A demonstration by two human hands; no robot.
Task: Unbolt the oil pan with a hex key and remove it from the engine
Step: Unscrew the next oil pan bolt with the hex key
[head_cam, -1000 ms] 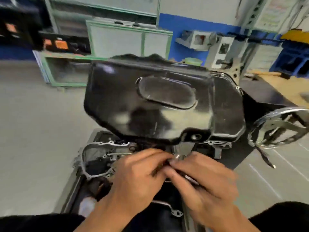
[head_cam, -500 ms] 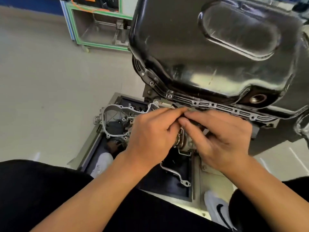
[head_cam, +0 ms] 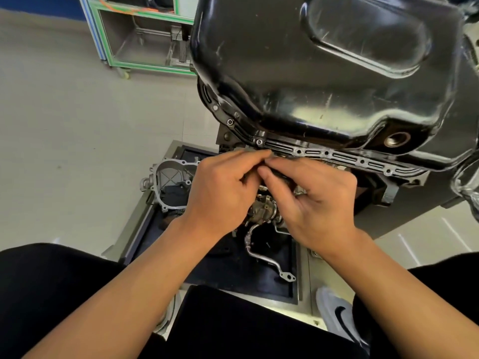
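Cart [head_cam: 145,37]: I see a green-framed unit standing on the floor [head_cam: 64,138] at the upper left, well apart from the work.
Cover [head_cam: 172,173]: a grey cast housing lies at the left end of the dark tray [head_cam: 233,275], just beside the left wrist.
Left hand [head_cam: 220,195]: it is raised to the near edge of the pan flange. Its fingers [head_cam: 248,155] are curled, with forefinger and thumb tips brought together against the right fingertips. I cannot tell what, if anything, they pinch.
Tube [head_cam: 261,256]: a bent metal pipe with an end lug lies in the tray, below and between the hands.
Right hand [head_cam: 318,203]: its fingers [head_cam: 290,164] are curled, and thumb and forefinger are clamped on a dark slender tool [head_cam: 278,174]. I cannot confirm it as the hex key.
Oil pan [head_cam: 324,73]: black and glossy, it fills the upper right and sits on the engine [head_cam: 373,187]. Its flange runs just above both hands.
Bolts [head_cam: 259,142]: heads show at the flange's left corner.
Drain hole [head_cam: 396,139]: open, on the pan's right.
Shoe [head_cam: 337,314]: grey, on the floor at the lower right.
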